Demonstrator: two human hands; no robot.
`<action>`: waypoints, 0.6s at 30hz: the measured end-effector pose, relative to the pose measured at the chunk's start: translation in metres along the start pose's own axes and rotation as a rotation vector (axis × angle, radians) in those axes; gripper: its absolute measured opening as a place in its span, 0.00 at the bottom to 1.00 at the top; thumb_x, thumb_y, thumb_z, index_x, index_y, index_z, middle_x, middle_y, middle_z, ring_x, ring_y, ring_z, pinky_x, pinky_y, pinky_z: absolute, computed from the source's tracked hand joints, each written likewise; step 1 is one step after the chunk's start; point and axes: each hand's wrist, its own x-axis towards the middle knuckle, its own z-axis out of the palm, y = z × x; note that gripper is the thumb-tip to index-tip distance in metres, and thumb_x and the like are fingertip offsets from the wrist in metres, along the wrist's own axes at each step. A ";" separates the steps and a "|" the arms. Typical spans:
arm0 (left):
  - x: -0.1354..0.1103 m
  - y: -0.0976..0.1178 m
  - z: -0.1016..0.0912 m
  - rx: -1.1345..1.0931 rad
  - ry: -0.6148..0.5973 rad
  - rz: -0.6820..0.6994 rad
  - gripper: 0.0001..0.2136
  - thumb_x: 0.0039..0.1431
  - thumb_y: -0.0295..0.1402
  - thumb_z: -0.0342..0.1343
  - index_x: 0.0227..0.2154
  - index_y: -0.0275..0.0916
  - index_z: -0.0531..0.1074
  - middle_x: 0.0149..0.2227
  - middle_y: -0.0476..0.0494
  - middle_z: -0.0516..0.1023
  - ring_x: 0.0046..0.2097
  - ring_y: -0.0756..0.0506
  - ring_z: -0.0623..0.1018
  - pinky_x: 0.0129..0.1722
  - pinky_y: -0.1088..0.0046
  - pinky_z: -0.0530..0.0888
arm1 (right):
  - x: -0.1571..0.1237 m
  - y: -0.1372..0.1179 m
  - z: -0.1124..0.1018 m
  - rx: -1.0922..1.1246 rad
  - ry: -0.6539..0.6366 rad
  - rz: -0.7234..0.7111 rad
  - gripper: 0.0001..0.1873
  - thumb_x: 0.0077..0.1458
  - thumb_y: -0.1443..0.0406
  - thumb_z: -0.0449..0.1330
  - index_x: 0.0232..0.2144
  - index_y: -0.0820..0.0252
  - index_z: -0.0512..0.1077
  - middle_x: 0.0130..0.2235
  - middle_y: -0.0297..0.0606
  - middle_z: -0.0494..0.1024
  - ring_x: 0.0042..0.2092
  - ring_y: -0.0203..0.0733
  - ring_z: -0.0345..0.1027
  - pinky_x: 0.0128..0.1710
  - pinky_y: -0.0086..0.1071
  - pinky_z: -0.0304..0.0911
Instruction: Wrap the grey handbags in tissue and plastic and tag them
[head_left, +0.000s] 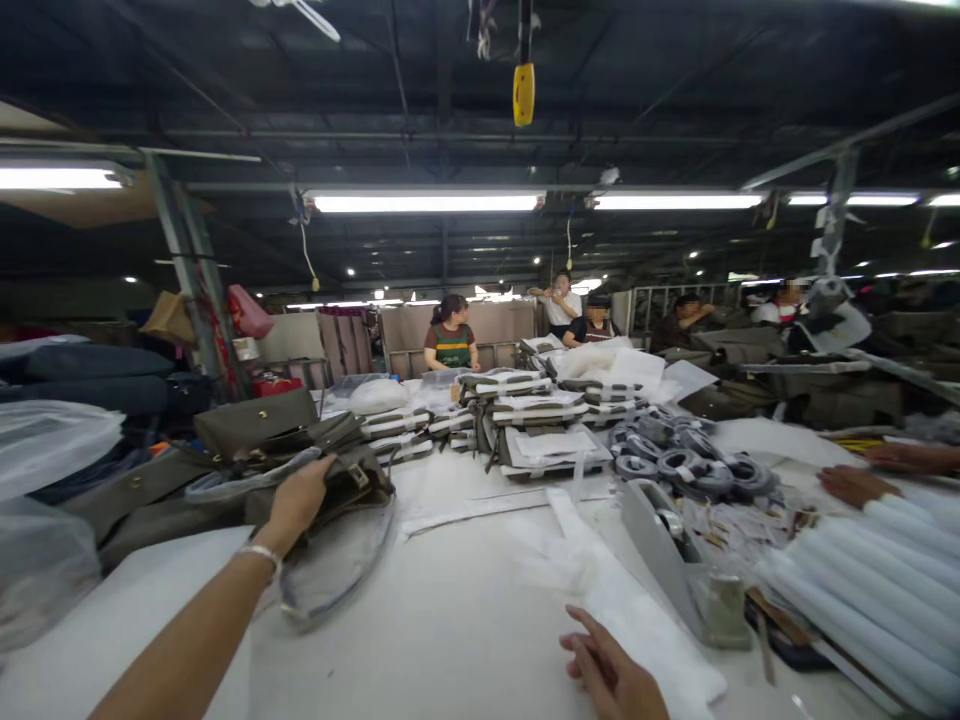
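My left hand [298,497] reaches forward and grips the top of an olive-grey handbag [341,470] at the left of the white table [450,610]. Its long strap loops down over the table. The bag lies against a pile of the same bags [255,420]. My right hand [611,672] rests low at the table's near edge, fingers loosely spread, touching a sheet of white tissue paper [622,600]. It holds nothing.
A grey tape dispenser [679,560] stands right of the tissue. Rolled white paper tubes [870,570] lie at far right, where another person's hands [855,485] work. Grey coiled straps [682,455] and stacked wrapped bags [525,400] fill the table's back. Several people sit beyond.
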 end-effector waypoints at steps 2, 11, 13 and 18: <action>0.020 0.008 -0.029 -0.034 0.064 -0.039 0.16 0.62 0.22 0.46 0.49 0.33 0.73 0.49 0.32 0.77 0.51 0.39 0.76 0.55 0.55 0.69 | 0.002 -0.006 -0.008 -0.047 -0.072 0.018 0.30 0.54 0.45 0.57 0.52 0.55 0.73 0.38 0.37 0.83 0.34 0.42 0.78 0.39 0.30 0.74; 0.041 0.085 -0.135 -0.483 0.350 0.015 0.17 0.66 0.42 0.53 0.50 0.34 0.70 0.51 0.39 0.74 0.52 0.41 0.74 0.56 0.51 0.68 | -0.003 -0.031 -0.018 -0.163 -0.046 -0.063 0.31 0.55 0.45 0.56 0.56 0.50 0.68 0.51 0.40 0.78 0.46 0.48 0.77 0.46 0.37 0.74; 0.031 0.110 -0.144 -0.658 0.336 0.011 0.18 0.65 0.44 0.53 0.50 0.35 0.70 0.50 0.39 0.75 0.52 0.41 0.74 0.55 0.53 0.69 | -0.003 -0.048 -0.019 -0.159 -0.033 -0.156 0.32 0.56 0.46 0.57 0.59 0.50 0.65 0.57 0.41 0.73 0.52 0.50 0.73 0.51 0.41 0.71; -0.015 0.166 -0.131 -1.108 -0.010 -0.056 0.22 0.60 0.49 0.56 0.51 0.40 0.71 0.43 0.43 0.80 0.43 0.42 0.79 0.46 0.62 0.77 | 0.011 -0.099 -0.026 -0.083 -0.075 -0.371 0.44 0.57 0.51 0.60 0.69 0.47 0.45 0.70 0.39 0.49 0.69 0.53 0.45 0.67 0.54 0.44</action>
